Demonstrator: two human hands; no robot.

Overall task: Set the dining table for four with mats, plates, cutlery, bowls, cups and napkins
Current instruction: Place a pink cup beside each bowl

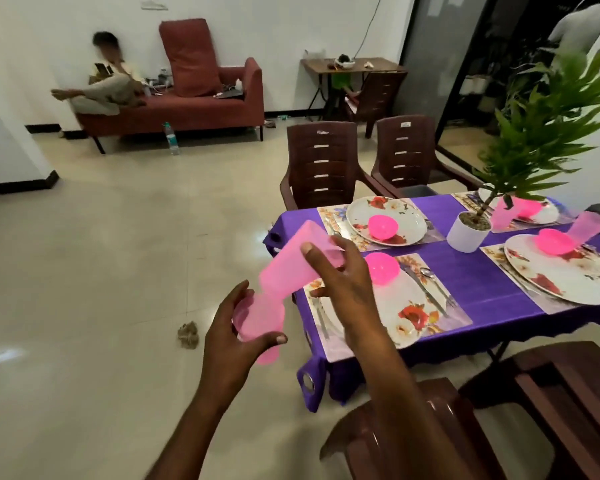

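- My left hand (238,329) grips a pink cup (260,327) off the table's near-left corner.
- My right hand (340,275) pinches a second pink cup (291,261), tilted just above the first.

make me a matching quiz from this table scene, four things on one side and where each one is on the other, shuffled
Things
1. pink cup
2. white plant pot
3. water bottle
4. pink bowl

Places
A. on the floor beside the red sofa
B. on a flowered plate at the far left setting
C. held in the right hand, off the table's edge
D. on the purple tablecloth in the middle, between the mats

Pairs: 1-C, 2-D, 3-A, 4-B
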